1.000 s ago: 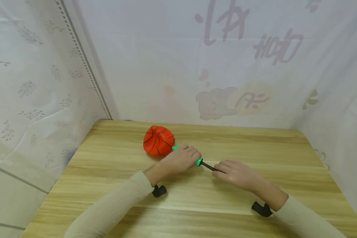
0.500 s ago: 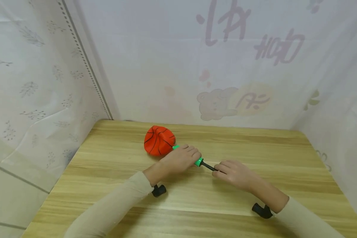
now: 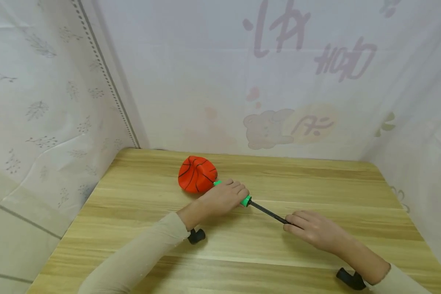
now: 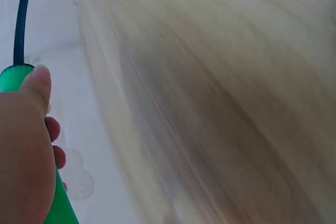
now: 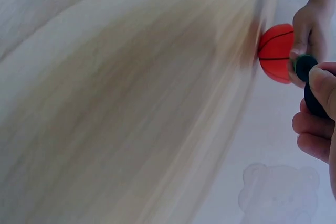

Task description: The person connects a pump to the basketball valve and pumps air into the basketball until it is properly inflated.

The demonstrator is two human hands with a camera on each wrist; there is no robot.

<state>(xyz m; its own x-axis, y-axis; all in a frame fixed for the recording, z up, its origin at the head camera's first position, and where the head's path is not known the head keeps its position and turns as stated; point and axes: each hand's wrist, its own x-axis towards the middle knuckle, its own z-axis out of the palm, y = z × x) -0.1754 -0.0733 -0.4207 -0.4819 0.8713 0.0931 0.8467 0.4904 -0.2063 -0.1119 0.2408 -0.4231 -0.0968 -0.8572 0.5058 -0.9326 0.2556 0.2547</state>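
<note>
A dented orange-red toy basketball [image 3: 196, 174] with black lines sits on the table, one side caved in. Against its right side lies the tip of a green hand pump [image 3: 246, 201]. My left hand [image 3: 224, 199] wraps round the pump's green barrel, thumb along it near the top end in the left wrist view. A long stretch of black rod [image 3: 267, 212] shows between the barrel and my right hand [image 3: 314, 230]. In the right wrist view, the fingers of that hand grip the black handle [image 5: 315, 100]. The joint between pump and ball is mostly hidden.
The wood-grain table [image 3: 242, 269] ends at a pale printed cloth [image 3: 191, 73] behind, with more cloth at both sides. Black wrist mounts [image 3: 197, 236] hang under both forearms, low over the tabletop.
My right hand has drawn the handle back toward the lower right, so more of the black rod shows. The left hand and the ball have stayed put.
</note>
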